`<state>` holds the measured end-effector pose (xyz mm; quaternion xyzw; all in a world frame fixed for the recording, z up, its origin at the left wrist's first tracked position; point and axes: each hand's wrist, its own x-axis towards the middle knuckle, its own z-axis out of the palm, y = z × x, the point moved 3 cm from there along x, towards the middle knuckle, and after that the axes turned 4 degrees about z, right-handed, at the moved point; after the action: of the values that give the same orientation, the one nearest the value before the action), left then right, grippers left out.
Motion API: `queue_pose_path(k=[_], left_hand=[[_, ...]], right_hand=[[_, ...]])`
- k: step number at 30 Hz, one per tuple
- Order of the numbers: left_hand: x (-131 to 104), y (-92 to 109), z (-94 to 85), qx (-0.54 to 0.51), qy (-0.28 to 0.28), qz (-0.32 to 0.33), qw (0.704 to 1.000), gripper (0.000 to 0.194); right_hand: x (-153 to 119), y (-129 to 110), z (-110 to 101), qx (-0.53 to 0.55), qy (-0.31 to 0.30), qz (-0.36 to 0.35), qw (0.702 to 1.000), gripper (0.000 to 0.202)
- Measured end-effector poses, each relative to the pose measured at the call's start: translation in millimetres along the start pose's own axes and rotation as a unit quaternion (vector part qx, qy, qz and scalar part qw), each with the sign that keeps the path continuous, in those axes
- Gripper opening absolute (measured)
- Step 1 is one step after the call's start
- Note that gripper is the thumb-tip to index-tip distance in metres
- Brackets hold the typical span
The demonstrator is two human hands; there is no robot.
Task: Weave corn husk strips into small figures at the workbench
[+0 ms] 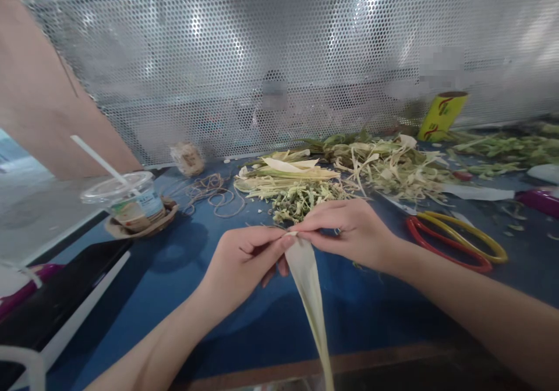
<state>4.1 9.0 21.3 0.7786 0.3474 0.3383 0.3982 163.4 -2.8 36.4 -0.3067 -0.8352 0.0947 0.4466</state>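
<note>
1. Husk (309,274), pale, one piece: upper end at the fingers, the rest hanging below them toward the near edge of the table, narrowing and folded lengthwise.
2. Left hand (248,257): thumb and fingertips pinching the husk's upper end from the left.
3. Right hand (349,228): thumb and forefinger pressed together at the same end, just beside the left fingertips. A thin dark strand there, too small to identify.
4. Sprigs (292,203), green, small pile: just beyond the fingers.
5. Leaves (297,172), pale, flat, layered: beyond the sprigs.
6. Scraps (402,166), curled, large heap: beyond the fingers, to the right.
7. Twine (218,196), loose loops: beyond the fingers, left.
8. Scissors (456,244), red and yellow handles: right of the fingers, near the right forearm.
9. Cup (140,207), clear lid, white straw: well left of the fingers.
10. Tube (442,116), yellow, leaning: far right beyond the fingers.
11. Table (244,338), blue: beneath the fingers.
12. Mesh (279,35), metal, perforated: behind everything.
</note>
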Motion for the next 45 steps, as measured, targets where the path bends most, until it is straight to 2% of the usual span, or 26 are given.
queue_pose_path(k=[7,12,15,20,24,28,30,34,36,42,45], left_hand=[[0.6,-1.1,1.0,0.010,0.009,-0.009,1.000,0.023],[4.3,-10.2,3.0,-0.083,-0.033,-0.062,0.994,0.020],[5.0,-14.8,6.1,-0.203,-0.022,-0.116,0.972,0.013],[3.0,-17.2,11.5,-0.352,-0.032,-0.211,0.911,0.008],[2.0,-17.4,10.4,-0.382,-0.046,-0.236,0.892,0.010],[2.2,-15.9,9.9,-0.391,-0.046,-0.241,0.887,0.014],[2.6,-15.5,10.7,-0.393,-0.050,-0.238,0.887,0.017],[3.7,-17.9,12.8,-0.378,-0.068,-0.224,0.896,0.020],[4.3,-19.5,13.3,-0.362,-0.065,-0.214,0.905,0.021],[6.2,-20.5,14.4,-0.273,-0.042,-0.173,0.945,0.020],[6.4,-20.2,14.9,-0.243,-0.043,-0.155,0.957,0.022]], right_hand=[[-2.1,2.2,4.1,0.009,0.014,0.037,0.999,0.018],[-4.2,-0.3,5.2,-0.045,0.013,-0.034,0.998,0.016],[-5.2,-3.7,6.6,-0.075,0.007,-0.071,0.995,0.015],[-7.3,-5.4,7.7,-0.115,-0.016,-0.086,0.990,0.017],[-6.9,-4.9,5.4,-0.154,-0.059,-0.060,0.985,0.021],[-4.1,-3.2,0.4,-0.118,-0.117,-0.018,0.986,0.024],[-3.4,-1.5,-1.8,-0.103,-0.134,-0.018,0.985,0.022],[-3.6,2.3,-3.5,-0.111,-0.142,-0.062,0.982,0.021],[-3.1,4.8,-3.1,-0.102,-0.131,-0.063,0.984,0.020],[-1.8,11.5,3.3,-0.085,-0.100,0.006,0.991,0.014],[-3.3,9.4,5.3,-0.155,-0.073,-0.026,0.985,0.014]])
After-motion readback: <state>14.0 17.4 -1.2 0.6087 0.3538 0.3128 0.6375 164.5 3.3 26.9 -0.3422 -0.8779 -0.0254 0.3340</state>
